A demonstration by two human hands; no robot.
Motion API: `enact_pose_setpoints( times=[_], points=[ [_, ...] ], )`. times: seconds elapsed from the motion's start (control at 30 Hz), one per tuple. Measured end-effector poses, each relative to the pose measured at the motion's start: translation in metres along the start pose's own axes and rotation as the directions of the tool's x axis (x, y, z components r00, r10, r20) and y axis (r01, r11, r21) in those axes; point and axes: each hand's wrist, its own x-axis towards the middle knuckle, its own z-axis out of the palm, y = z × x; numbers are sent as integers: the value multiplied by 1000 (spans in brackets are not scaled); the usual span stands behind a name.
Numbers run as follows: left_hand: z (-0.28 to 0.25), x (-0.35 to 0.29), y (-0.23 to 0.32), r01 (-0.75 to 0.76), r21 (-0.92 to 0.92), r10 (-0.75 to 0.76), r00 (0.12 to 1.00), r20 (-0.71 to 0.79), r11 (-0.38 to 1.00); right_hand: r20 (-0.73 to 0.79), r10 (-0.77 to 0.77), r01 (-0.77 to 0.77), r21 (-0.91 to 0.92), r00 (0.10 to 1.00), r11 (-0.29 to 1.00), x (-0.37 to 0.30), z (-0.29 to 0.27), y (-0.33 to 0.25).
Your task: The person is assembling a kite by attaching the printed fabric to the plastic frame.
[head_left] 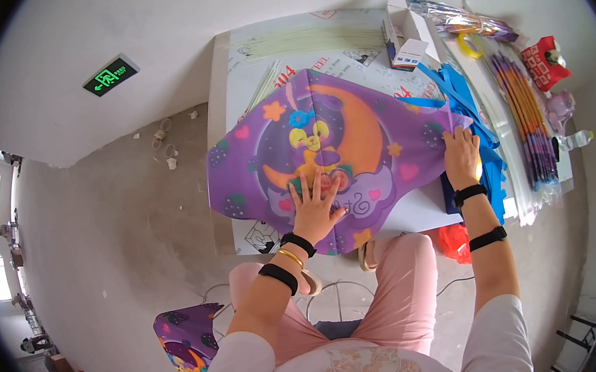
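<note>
A purple kite sail (377, 110) lies spread over the table in front of me, printed with a yellow cartoon animal, an orange moon, stars and hearts. A crease or seam runs down its middle. My left hand (316, 206) rests flat on the lower middle of the sail, fingers spread. At the sail's right tip, my right hand (461, 156) has its fingers bent over the edge and grips it. Blue strips (473, 108) hang and bunch right beside that hand. What lies under the right fingers is hidden.
Thin pale rods (312, 40) lie along the table's far side. A white box (410, 35), yellow tape (469, 45), bundled printed rolls (524, 117), a red bag (544, 63) and a small bottle (575, 140) crowd the right. Another purple sail (187, 340) sits low left.
</note>
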Motion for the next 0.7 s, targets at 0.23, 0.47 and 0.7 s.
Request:
enact_pose_setpoints(
  times=[0.23,0.47,0.7],
  points=[
    [0,-2,-8,-12,-43,13,1000,25,999,-201,154,-108,225,967,968,29,-59,-41],
    [-1,4,-16,5,-67,-4,1000,22,998,460,-611,-577,817,645,6,74,4,-173],
    [4,15,-25,15,-102,-11,999,39,995,550,-699,-835,535,458,-127,108,112,-247]
  ],
)
